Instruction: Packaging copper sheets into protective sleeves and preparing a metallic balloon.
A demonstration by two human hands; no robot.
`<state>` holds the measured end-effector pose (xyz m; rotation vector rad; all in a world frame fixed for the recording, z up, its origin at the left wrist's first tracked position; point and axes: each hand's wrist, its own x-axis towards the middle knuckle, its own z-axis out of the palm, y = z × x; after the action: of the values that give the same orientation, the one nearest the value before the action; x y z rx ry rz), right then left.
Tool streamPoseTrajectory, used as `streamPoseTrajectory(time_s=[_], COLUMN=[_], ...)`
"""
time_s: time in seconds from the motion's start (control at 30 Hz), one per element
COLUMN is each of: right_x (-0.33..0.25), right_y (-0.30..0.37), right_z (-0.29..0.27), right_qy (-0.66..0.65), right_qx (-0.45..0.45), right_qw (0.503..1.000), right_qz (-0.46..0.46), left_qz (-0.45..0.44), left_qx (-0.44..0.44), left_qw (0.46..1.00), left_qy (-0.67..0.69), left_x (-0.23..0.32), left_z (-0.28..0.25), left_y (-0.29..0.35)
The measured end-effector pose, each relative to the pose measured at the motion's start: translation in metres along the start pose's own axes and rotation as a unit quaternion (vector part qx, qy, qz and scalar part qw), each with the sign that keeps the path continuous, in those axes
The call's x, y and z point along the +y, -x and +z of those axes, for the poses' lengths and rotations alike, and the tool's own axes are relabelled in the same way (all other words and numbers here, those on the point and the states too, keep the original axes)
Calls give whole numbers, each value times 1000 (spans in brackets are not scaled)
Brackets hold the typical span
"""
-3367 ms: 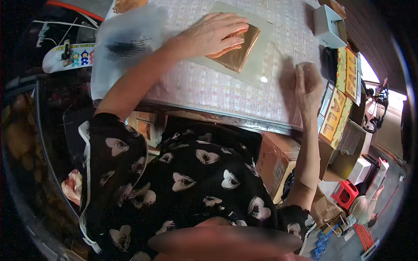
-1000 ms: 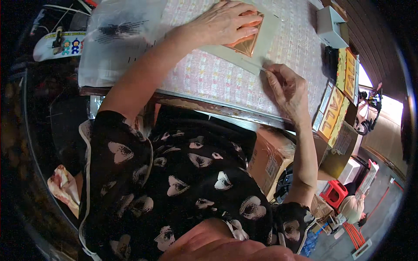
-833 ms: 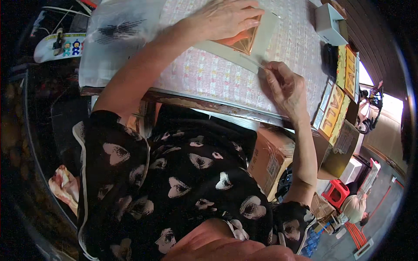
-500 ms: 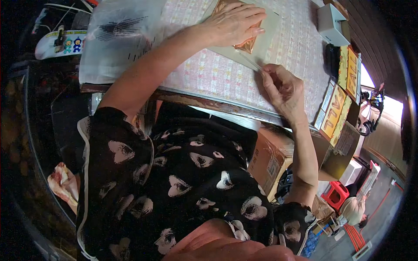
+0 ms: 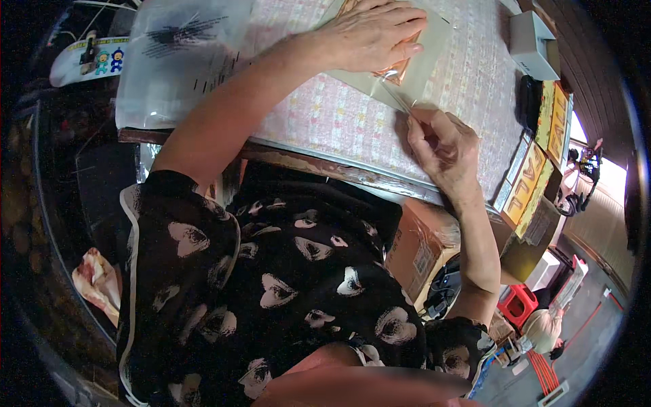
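Note:
My left hand (image 5: 376, 39) lies flat at the far side of the table, fingers stretched over a shiny copper-coloured packet (image 5: 396, 72). Most of the packet is hidden beneath the palm. Around it spreads a flat, clear plastic bag (image 5: 437, 42), larger than the packet. Closer to the table's front edge, my right hand (image 5: 446, 148) is closed in a pinch between thumb and index finger. A thin clear plastic strip (image 5: 399, 99) runs from those fingertips toward the bag's near corner; where it joins the bag cannot be made out.
A pink-and-white checked cloth (image 5: 325, 112) covers the table. Several clear plastic bags (image 5: 156, 91) lie at the left. Along the right edge stand a pale box (image 5: 530, 46), a black object (image 5: 529, 102) and yellow printed boxes (image 5: 529, 186). A cardboard box (image 5: 415, 241) sits below the table.
The view has shifted slightly. My right hand keeps its pinch on the strip with little movement, and my left hand still presses flat on the packet.

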<state>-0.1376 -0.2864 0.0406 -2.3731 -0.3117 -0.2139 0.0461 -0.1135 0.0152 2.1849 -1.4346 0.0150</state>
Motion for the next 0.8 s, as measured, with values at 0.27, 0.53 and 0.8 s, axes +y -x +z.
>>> streamPoseTrajectory(time_s=[0.27, 0.53, 0.8], right_x=[-1, -2, -3], right_y=[-1, -2, -3], right_z=[4, 6, 7], right_qy=[-24, -14, -2], right_qx=[-6, -1, -5], right_qw=[999, 999, 997], right_qz=[36, 44, 77], left_qz=[5, 0, -2], left_qx=[5, 4, 20], left_qw=[1000, 1000, 1000], left_qy=[-2, -11, -23], left_x=[0, 3, 4], left_z=[1, 2, 3], left_y=[2, 1, 2])
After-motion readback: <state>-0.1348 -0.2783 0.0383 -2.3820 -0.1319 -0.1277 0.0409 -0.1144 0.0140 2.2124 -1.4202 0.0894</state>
